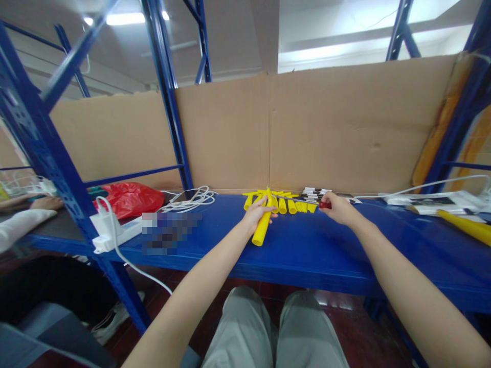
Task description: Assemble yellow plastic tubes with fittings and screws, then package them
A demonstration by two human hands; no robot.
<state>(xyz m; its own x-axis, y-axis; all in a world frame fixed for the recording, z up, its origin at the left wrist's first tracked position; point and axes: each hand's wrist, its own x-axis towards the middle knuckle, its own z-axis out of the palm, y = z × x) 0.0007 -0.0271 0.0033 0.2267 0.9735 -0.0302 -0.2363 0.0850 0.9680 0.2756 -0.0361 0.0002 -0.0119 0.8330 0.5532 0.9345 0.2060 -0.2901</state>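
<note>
My left hand point(256, 214) is closed around a yellow tube point(261, 232), which leans with its wide round end toward me. In my right hand point(337, 207) is the red handle of a screwdriver point(325, 205). Its thin shaft points left toward the upper end of the held tube; whether the tip touches it, I cannot tell. Behind and beside the left hand, several more yellow tubes point(283, 206) lie in a row on the blue shelf point(299, 250), partly hidden by the fingers.
Cardboard point(326, 128) stands along the back. On the left are a red bag point(132, 199), a coiled white cable point(192, 199) and a power strip point(115, 232). White packets point(433, 204) and a yellow piece point(466, 227) lie at right. Another person's hand point(46, 203) shows far left.
</note>
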